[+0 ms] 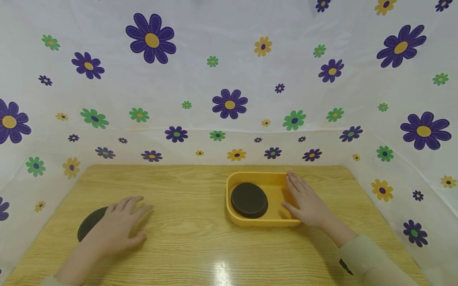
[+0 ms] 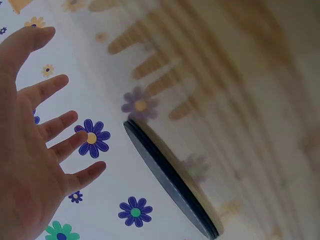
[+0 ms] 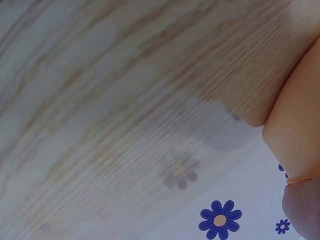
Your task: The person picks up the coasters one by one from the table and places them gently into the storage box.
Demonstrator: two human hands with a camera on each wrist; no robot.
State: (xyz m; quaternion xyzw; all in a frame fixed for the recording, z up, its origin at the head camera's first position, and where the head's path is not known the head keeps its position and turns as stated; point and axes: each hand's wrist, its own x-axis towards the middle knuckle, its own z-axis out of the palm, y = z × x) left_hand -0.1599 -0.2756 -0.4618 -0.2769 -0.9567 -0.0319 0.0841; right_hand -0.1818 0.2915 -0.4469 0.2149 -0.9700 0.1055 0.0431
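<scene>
A yellow rectangular box point(image 1: 234, 220) with rounded corners and no cover stands right of the table's middle. Inside it, at the left end, lies a black round disc point(image 1: 249, 200). My right hand point(image 1: 309, 204) rests on the box's right end, fingers straight along the far right rim and thumb reaching over the inside. In the right wrist view, the box's outer wall point(image 3: 295, 110) fills the right edge. On the left, my left hand point(image 1: 116, 226) is spread beside a second dark round disc point(image 1: 94, 220), partly covering it. The left wrist view shows this disc point(image 2: 170, 177) flat on the table, apart from the spread fingers.
The wood-grain table point(image 1: 186, 246) is glossy and reflects light near its front. A white cloth with purple, green and yellow flowers point(image 1: 229, 71) rises behind the table and along both sides.
</scene>
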